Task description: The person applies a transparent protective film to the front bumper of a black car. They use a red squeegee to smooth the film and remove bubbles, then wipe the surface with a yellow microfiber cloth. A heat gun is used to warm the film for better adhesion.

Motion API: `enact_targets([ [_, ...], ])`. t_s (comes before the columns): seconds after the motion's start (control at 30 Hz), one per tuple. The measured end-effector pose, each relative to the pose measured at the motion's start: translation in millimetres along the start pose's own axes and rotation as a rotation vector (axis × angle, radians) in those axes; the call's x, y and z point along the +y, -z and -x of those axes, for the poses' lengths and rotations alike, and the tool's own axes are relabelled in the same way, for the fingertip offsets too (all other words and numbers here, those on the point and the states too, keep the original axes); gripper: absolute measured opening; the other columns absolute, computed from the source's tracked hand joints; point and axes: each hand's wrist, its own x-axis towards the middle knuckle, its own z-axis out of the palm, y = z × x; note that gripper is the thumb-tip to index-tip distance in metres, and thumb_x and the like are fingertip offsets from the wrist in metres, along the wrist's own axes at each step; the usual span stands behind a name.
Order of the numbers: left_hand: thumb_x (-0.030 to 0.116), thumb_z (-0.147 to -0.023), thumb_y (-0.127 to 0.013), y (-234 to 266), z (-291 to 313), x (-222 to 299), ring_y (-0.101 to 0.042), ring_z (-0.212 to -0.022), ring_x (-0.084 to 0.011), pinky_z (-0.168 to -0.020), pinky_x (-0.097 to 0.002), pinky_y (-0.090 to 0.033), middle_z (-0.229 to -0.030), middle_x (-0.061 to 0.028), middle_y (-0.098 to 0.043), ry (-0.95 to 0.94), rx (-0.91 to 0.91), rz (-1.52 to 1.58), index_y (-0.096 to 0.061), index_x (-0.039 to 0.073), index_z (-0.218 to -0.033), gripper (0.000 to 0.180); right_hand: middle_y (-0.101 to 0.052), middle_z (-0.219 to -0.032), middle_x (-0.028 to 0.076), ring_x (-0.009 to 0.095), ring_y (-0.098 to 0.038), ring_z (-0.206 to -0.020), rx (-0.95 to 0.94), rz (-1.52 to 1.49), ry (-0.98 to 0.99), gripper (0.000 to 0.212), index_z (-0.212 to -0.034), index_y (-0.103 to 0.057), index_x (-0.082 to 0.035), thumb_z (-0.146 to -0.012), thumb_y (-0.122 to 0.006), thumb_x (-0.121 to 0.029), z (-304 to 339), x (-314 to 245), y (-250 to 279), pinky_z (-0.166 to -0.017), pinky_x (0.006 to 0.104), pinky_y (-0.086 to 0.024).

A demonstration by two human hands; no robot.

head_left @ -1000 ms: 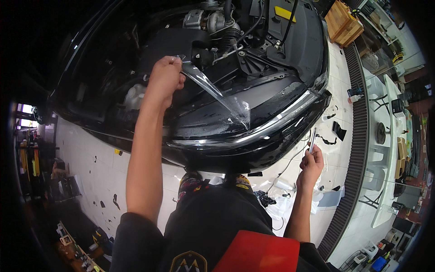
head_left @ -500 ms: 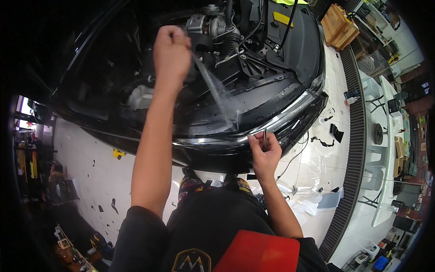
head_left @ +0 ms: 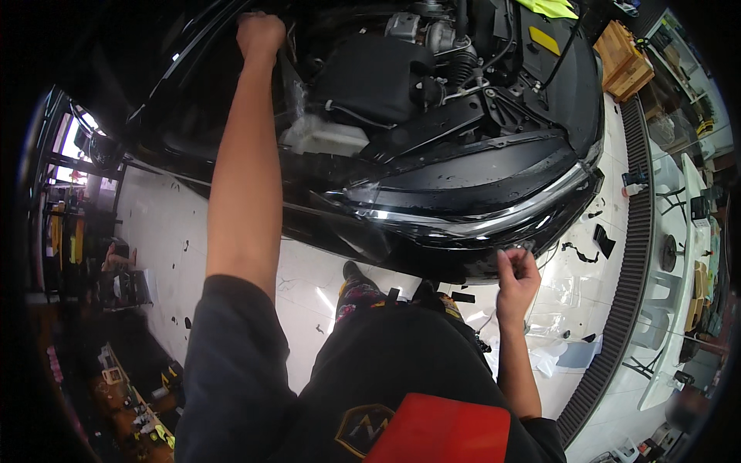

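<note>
High over the engine bay, my left hand [head_left: 261, 35] is closed, pinching a strip of clear film [head_left: 296, 92]. The strip hangs down in a blur past a pale plastic tank, toward the bumper edge; its lower end is hard to make out. My right hand [head_left: 517, 287] is closed at the front right corner of the black car, just below the headlight [head_left: 494, 220] with its bright chrome band. A small slender tool [head_left: 528, 245] sticks up from its fingers; its kind is unclear. Water drops dot the black panel [head_left: 463, 171] above the headlight.
Behind the headlight lies the open engine bay, with a black cover [head_left: 374, 81] and hoses. A wooden box [head_left: 624, 62] stands at the far right, near a long floor grate [head_left: 629, 201]. Black scraps and clear sheeting [head_left: 567, 289] lie on the pale tiles.
My left hand has moved up and left, drawing the film away from the headlight. My right hand has shifted right and slightly down. The whole view has swung left.
</note>
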Motion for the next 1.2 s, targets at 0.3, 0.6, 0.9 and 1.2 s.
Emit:
enact_targets([
  [0.3, 0.030, -0.099, -0.058, 1.2, -76.0, -74.3, -0.059, -0.126, -0.0470, -0.105, -0.0510, -0.048, -0.135, -0.0348, -0.057, -0.382, -0.279, -0.438, -0.049, -0.008, -0.135, 0.053, -0.055, -0.078, -0.005, 0.003, -0.043, -0.069, 0.187, 0.112, -0.154, 0.015, -0.088, -0.062, -0.004, -0.095, -0.073, -0.011, 60.4, 18.5, 11.1, -0.061, 0.0222, -0.032],
  [0.6, 0.023, -0.094, -0.069, 98.4, 145.6, -33.2, -0.055, -0.128, -0.0343, -0.106, -0.0438, -0.046, -0.134, -0.0140, -0.061, -1.083, -1.243, 0.085, -0.062, 0.008, -0.135, 0.044, -0.063, -0.084, -0.002, 0.005, -0.055, -0.078, 0.205, 0.136, 0.048, 0.009, -0.095, -0.065, 0.001, -0.096, -0.070, -0.006, 93.9, -13.9, -130.8, -0.072, 0.0233, -0.045],
  [0.9, 0.014, -0.088, -0.075, 101.5, 160.2, -66.1, -0.058, -0.103, -0.0295, -0.094, -0.0424, -0.045, -0.106, -0.0078, -0.057, -1.347, -1.110, 0.064, -0.068, 0.009, -0.113, 0.026, -0.069, -0.084, 0.007, 0.013, -0.059, -0.077, 0.403, 0.221, 0.057, 0.023, -0.100, -0.067, 0.003, -0.091, -0.078, -0.015, 86.6, -2.6, -220.1, -0.074, 0.0294, -0.049],
  [1.2, 0.011, -0.090, -0.072, 110.1, 149.2, -67.5, -0.056, -0.100, -0.0277, -0.093, -0.0387, -0.041, -0.098, -0.0071, -0.057, -1.321, -1.136, 0.103, -0.073, 0.014, -0.123, 0.033, -0.070, -0.087, 0.015, 0.028, -0.069, -0.076, 0.337, 0.293, 0.255, 0.019, -0.103, -0.067, -0.001, -0.087, -0.075, -0.005, 110.6, 12.6, -267.4, -0.071, 0.0355, -0.054],
])
